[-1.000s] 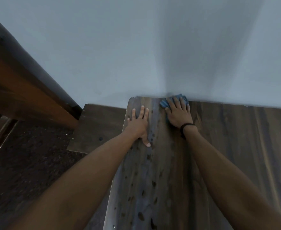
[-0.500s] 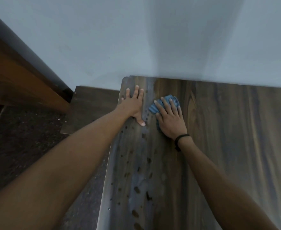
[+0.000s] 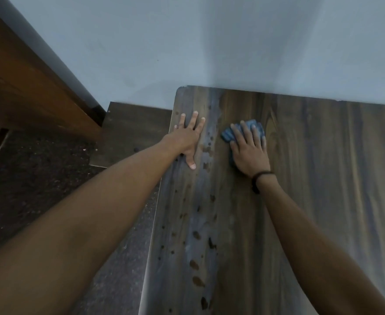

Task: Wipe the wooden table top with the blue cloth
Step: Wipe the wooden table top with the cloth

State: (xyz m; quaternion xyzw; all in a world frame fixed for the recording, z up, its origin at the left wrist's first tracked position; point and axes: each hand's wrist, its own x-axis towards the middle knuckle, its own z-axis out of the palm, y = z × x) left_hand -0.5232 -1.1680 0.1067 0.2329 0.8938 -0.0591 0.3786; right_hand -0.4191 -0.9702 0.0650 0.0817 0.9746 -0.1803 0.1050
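Note:
The dark wooden table top fills the right and lower part of the view, its far edge against the wall. My right hand lies flat on the blue cloth, pressing it onto the wood a little back from the far left corner. Only the cloth's front and left edge show past my fingers. My left hand rests palm down with fingers spread near the table's left edge, holding nothing. Dark spots and a pale smeared streak run down the wood between and below my hands.
A pale wall stands behind the table. A lower dark wooden surface sits left of the table's corner. A brown wooden door frame slants across the upper left. Dark speckled floor lies at the left.
My right hand has drawn the blue cloth back from the far wall edge toward me. My left hand has stayed planted near the left edge.

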